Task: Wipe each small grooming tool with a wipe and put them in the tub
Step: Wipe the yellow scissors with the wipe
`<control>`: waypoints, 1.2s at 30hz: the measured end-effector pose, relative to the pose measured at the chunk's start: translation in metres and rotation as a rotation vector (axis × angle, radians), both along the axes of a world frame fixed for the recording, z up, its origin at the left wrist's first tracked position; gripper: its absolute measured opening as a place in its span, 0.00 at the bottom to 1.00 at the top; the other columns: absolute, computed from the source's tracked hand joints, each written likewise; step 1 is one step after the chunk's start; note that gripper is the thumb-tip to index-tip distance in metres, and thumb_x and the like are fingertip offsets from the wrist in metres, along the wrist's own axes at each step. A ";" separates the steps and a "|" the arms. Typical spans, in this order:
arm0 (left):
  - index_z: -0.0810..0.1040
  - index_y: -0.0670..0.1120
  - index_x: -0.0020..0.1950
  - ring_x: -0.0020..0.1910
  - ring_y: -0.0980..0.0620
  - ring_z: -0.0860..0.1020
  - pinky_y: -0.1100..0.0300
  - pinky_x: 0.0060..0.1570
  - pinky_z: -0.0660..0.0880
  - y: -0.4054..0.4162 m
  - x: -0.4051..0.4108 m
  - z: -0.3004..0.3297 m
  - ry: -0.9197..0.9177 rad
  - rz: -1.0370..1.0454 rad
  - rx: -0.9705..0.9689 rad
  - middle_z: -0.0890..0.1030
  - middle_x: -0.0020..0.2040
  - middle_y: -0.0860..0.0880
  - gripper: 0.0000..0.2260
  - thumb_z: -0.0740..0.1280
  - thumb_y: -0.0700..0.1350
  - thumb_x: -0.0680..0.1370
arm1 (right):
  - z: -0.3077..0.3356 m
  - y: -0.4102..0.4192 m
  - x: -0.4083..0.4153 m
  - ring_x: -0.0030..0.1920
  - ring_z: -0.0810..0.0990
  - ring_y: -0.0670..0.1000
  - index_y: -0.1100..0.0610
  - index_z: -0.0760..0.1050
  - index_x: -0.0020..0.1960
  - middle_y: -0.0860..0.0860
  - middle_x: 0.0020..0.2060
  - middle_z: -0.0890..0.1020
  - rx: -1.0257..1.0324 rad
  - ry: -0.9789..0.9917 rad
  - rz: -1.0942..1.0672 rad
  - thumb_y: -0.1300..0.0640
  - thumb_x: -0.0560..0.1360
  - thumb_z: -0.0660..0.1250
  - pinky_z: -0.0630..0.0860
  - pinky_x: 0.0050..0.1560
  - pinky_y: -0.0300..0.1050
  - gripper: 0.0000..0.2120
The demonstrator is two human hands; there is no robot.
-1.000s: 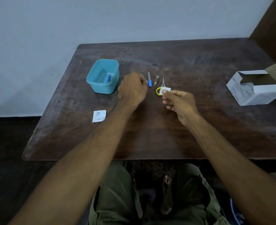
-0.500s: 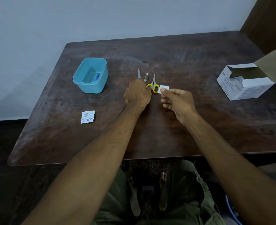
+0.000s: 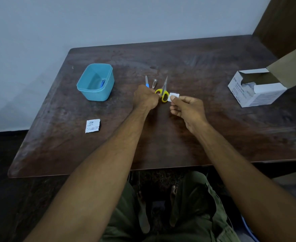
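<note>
Our left hand (image 3: pixel 144 98) grips the yellow-handled scissors (image 3: pixel 163 90) at one loop, while our right hand (image 3: pixel 187 109) pinches a white wipe (image 3: pixel 174 96) just beside them.

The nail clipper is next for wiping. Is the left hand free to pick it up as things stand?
Probably not yet: the left hand grips the yellow scissors, though the nail clipper lies uncovered just beyond its knuckles.

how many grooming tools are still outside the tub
3: the scissors held by the left hand, the nail clipper and the file on the table behind it. One blue tool lies in the tub.
</note>
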State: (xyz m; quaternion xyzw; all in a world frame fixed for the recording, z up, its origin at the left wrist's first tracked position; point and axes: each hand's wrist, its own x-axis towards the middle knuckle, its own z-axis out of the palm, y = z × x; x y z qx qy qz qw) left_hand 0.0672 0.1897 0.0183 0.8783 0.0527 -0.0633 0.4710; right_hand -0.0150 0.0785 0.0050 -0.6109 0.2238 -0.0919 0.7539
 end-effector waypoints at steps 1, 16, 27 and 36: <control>0.77 0.47 0.37 0.42 0.45 0.81 0.55 0.44 0.80 0.002 0.000 -0.001 0.019 0.010 -0.106 0.83 0.43 0.44 0.07 0.74 0.43 0.72 | 0.000 0.000 -0.001 0.31 0.78 0.46 0.60 0.79 0.41 0.54 0.34 0.79 0.007 -0.004 -0.002 0.61 0.75 0.71 0.77 0.33 0.36 0.05; 0.75 0.34 0.58 0.32 0.55 0.82 0.62 0.40 0.82 0.047 -0.061 0.002 0.212 0.017 -0.785 0.83 0.40 0.44 0.12 0.70 0.37 0.76 | 0.018 0.017 -0.019 0.36 0.76 0.48 0.54 0.82 0.38 0.54 0.34 0.81 -0.315 -0.115 0.037 0.54 0.75 0.71 0.72 0.36 0.42 0.08; 0.80 0.40 0.52 0.37 0.53 0.82 0.62 0.42 0.81 0.050 -0.095 0.007 0.043 -0.163 -0.707 0.84 0.40 0.45 0.05 0.68 0.37 0.77 | 0.026 0.024 -0.035 0.32 0.77 0.44 0.55 0.84 0.44 0.50 0.30 0.81 -0.391 -0.195 0.146 0.59 0.73 0.72 0.72 0.31 0.35 0.02; 0.80 0.37 0.50 0.33 0.56 0.82 0.63 0.38 0.80 0.049 -0.100 0.016 -0.030 -0.218 -0.617 0.84 0.37 0.48 0.04 0.68 0.35 0.77 | 0.041 0.026 -0.033 0.29 0.79 0.47 0.60 0.82 0.42 0.53 0.32 0.84 -0.276 -0.215 0.192 0.62 0.71 0.74 0.76 0.31 0.40 0.01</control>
